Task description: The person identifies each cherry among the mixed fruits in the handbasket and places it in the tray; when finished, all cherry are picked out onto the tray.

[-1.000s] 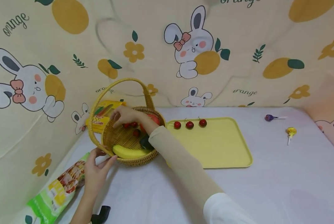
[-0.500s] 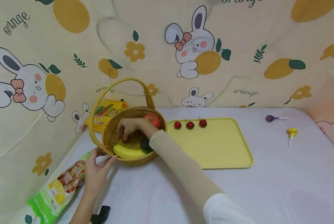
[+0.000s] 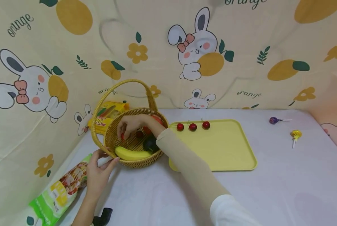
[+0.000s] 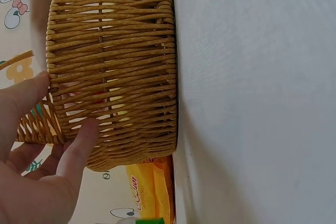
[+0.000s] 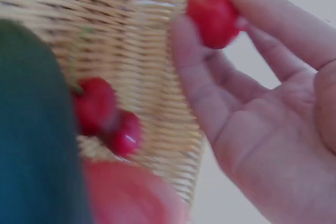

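My right hand [image 3: 134,123] is inside the wicker basket [image 3: 141,162], pinching a red cherry [image 5: 212,15] between its thumb and fingers. Two more cherries [image 5: 95,106] lie together on the weave in the right wrist view. Beside them are a dark green rounded item [image 5: 34,129] of unclear kind and a red apple [image 5: 134,195], partly cut off. A yellow banana [image 3: 132,154] lies along the near side of the basket. At the left, my left hand [image 3: 98,171] grips the rim by the foot of the handle, as the left wrist view also shows.
A yellow tray [image 3: 227,153] with three cherries [image 3: 192,126] along its back edge stands right of the basket. Two lollipops [image 3: 296,134] lie at far right. A yellow snack pack [image 3: 102,122] sits behind the basket, a green snack bag [image 3: 59,196] at left.
My right hand has come down from above the basket's left part into it and now pinches a cherry. My left hand has kept its hold on the rim.
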{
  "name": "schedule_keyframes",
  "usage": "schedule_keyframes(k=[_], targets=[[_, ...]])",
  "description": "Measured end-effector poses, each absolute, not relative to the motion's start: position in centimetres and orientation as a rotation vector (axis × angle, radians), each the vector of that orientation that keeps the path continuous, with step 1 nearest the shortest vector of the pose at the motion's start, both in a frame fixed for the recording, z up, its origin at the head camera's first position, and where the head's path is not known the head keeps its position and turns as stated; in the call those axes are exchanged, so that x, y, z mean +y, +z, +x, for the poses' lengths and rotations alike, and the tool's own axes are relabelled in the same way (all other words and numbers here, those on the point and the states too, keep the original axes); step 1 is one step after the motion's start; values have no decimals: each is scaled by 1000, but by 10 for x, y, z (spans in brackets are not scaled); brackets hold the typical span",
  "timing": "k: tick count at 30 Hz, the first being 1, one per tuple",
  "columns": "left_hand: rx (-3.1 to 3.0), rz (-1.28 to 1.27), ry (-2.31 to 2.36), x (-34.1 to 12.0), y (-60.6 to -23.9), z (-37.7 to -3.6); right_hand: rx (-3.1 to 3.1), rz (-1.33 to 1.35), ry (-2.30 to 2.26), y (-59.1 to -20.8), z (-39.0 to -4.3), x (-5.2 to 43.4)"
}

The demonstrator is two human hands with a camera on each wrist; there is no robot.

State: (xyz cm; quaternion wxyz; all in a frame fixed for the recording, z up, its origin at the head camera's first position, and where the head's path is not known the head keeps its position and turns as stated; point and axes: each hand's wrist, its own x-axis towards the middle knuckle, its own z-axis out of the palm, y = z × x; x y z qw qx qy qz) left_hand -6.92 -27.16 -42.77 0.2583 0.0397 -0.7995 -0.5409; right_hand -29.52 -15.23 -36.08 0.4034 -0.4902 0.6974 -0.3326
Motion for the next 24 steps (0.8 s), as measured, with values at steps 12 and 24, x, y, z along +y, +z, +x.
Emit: schedule_keyframes(k=[12, 24], targets=[[-2143, 80, -1486, -271, -426, -69, 1861, -1272, -1554, -343, -319, -3], [-2125, 108, -1525, -268, -426, -68, 2343, -706, -1750, -410, -326, 162]])
